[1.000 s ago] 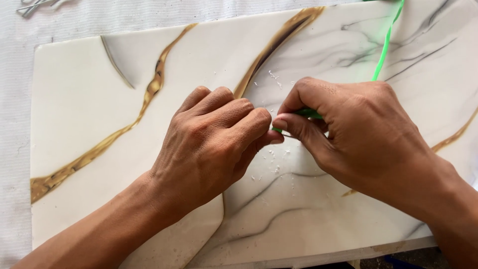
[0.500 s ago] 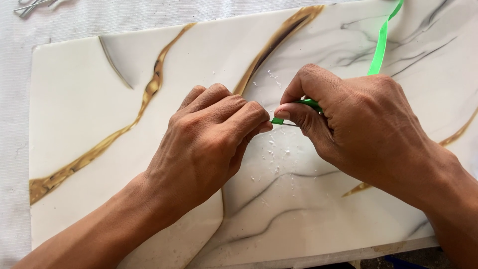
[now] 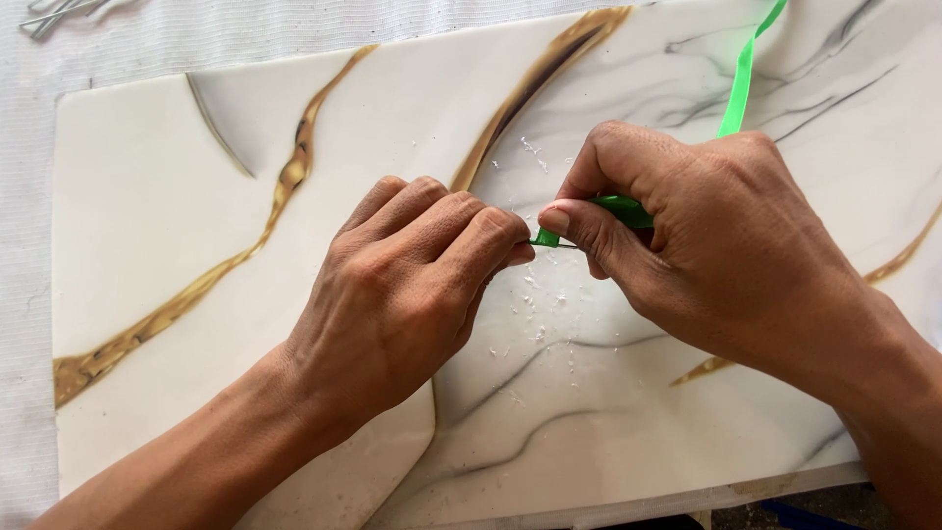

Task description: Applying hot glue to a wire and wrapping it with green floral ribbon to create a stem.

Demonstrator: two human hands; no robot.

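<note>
My left hand (image 3: 412, 285) and my right hand (image 3: 687, 245) meet over a white marble-patterned board (image 3: 177, 196) with gold and grey veins. Both pinch the near end of a thin bright green strip (image 3: 741, 83). The strip runs from between the fingertips, under my right hand, and up to the frame's top right edge. My left fingers are curled shut on the strip's tip, where a thin dark point shows between the two hands. My right thumb and forefinger press on the strip just beside them. Small white flakes (image 3: 530, 324) lie on the board below the fingertips.
The board lies on a white ribbed cloth (image 3: 29, 294) that shows along the left and top. A small silvery metal object (image 3: 59, 15) rests on the cloth at the top left corner. The board's near edge runs along the bottom right.
Both hands have stayed together on the strip's end. The green strip's upper part has swung slightly, and my right hand has shifted a little up and to the right.
</note>
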